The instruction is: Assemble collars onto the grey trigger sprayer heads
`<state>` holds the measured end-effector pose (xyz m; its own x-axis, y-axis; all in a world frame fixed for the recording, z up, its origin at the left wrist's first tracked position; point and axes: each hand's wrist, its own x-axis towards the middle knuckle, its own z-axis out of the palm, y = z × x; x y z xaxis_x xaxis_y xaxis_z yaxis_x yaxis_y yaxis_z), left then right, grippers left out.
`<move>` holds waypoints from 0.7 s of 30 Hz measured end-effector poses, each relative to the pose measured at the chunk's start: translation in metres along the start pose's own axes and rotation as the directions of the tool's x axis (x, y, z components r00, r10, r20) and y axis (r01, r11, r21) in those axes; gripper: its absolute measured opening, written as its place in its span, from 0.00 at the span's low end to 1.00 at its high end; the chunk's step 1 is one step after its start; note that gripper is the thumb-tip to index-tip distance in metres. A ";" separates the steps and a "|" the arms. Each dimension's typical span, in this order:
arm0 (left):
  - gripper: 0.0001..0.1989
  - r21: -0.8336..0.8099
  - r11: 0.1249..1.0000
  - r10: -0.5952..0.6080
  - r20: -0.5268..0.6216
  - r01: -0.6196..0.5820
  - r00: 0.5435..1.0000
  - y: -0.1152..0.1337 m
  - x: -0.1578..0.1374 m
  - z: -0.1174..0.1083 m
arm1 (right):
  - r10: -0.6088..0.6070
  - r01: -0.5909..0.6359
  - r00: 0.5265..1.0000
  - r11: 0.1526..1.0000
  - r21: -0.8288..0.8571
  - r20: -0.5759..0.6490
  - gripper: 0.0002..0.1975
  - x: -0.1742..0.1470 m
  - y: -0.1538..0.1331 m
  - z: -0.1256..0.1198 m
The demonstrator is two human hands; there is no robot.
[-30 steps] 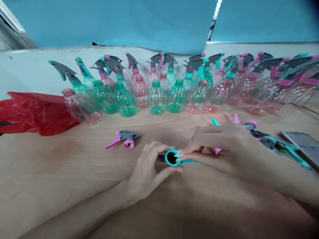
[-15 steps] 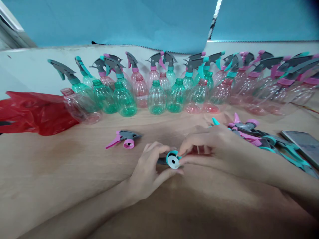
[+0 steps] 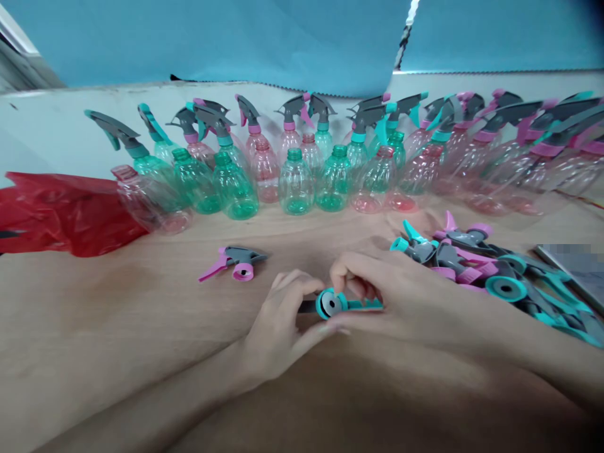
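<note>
A grey and teal trigger spray head (image 3: 365, 304) lies between my hands above the tabletop, its round teal collar facing me. Inside the collar sits a white washer (image 3: 332, 303) with a dark centre hole, slightly tilted. My left hand (image 3: 278, 324) grips the collar from the left between thumb and fingers. From the right, my right hand (image 3: 391, 289) has a bent finger on the collar's upper edge and the thumb along its lower side; its other fingers curl by the teal trigger. To the left lies a pink and grey spray head (image 3: 241, 259).
Bottles without tops, such as a green bottle (image 3: 236, 192), stand before bottles fitted with spray heads. A pile of loose spray heads (image 3: 472, 258) lies at right beside a flat dark-edged device (image 3: 573, 264). A red plastic bag (image 3: 70, 214) is at left.
The white washer has gone from sitting over the collar's lower edge to lying inside the collar. My right hand has shifted slightly, revealing the teal trigger and more of the pile.
</note>
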<state>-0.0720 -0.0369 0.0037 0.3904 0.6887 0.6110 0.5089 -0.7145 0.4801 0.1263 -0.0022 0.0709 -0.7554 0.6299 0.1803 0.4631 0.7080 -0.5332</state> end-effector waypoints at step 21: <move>0.16 -0.059 0.998 -0.013 -0.014 0.012 1.000 0.002 0.000 0.001 | -0.073 0.073 0.997 0.996 0.053 0.006 0.21 -0.007 -0.001 -0.004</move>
<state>-0.0704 -0.0385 0.0044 0.3727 0.6961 0.6137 0.4672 -0.7121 0.5241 0.1326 -0.0058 0.0734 -0.7898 0.5747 0.2142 0.3818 0.7341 -0.5615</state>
